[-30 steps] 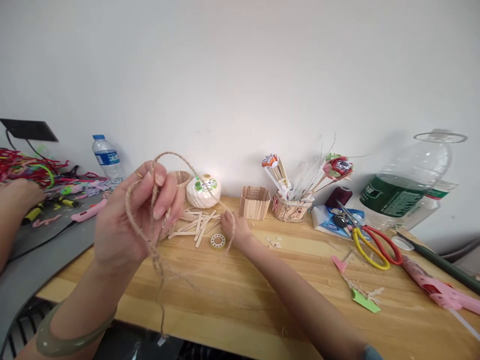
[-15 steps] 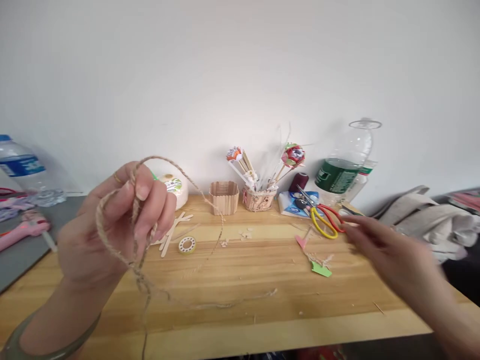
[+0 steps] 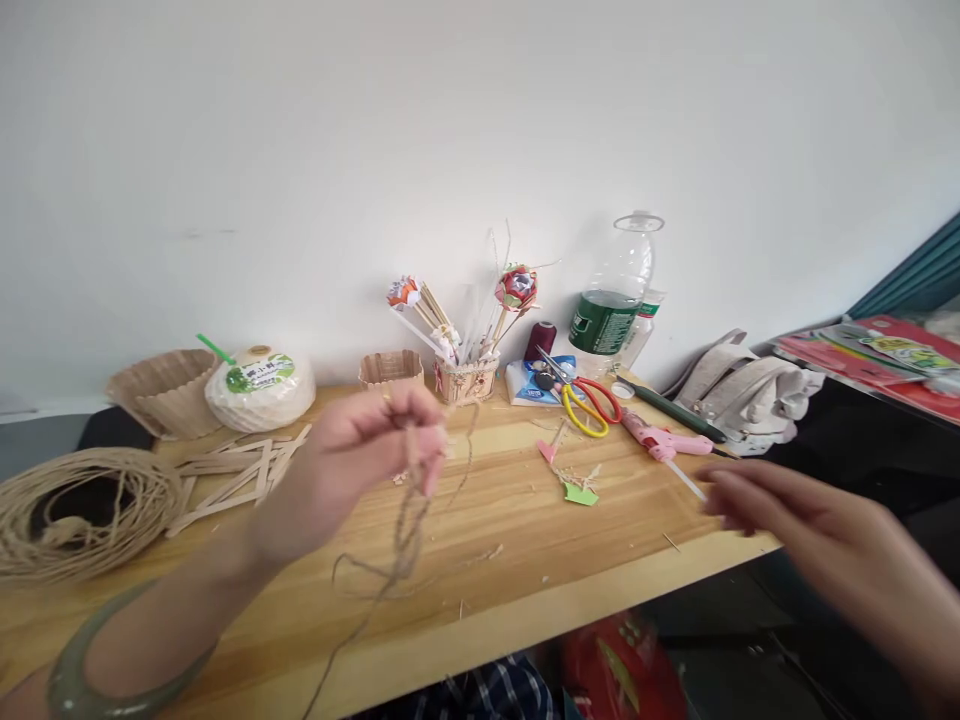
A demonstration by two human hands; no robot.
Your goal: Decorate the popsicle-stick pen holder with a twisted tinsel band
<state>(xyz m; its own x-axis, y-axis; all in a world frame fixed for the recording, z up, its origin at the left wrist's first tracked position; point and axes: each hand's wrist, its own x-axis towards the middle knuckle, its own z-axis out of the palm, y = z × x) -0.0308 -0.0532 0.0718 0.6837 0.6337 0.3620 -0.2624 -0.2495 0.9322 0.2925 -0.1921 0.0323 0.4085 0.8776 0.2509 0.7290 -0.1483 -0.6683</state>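
The left hand (image 3: 349, 465) is up over the bench (image 3: 525, 560), near the middle. Its grip is pinched tight on the string (image 3: 406, 535). The string hangs down under the fingers in loose loops, and one thin bit runs down to the bottom of the view. Another bit bends out to the right of the hand. There is a green bangle (image 3: 71, 685) on the left wrist.

The right hand (image 3: 810, 530) is at the right side, well apart from the left one. It is blurry, with its fingers close together and a bit bent. I cannot tell how wide its grip is. Its fingertips are just beside the white stick (image 3: 685, 480) that pokes out of the pink glue gun (image 3: 667, 442). I cannot tell if they touch.

The scissors (image 3: 572, 387), with one red and one yellow handle, lie partly on a blue and white pack (image 3: 523, 385). Green paper (image 3: 580, 494) and pink paper (image 3: 547, 452) lie in front of them. At the left, a big coil of rope (image 3: 154, 500) lies beside some flat sticks (image 3: 264, 466). A little basket (image 3: 471, 382) of paper flowers (image 3: 517, 287) stands near the wall
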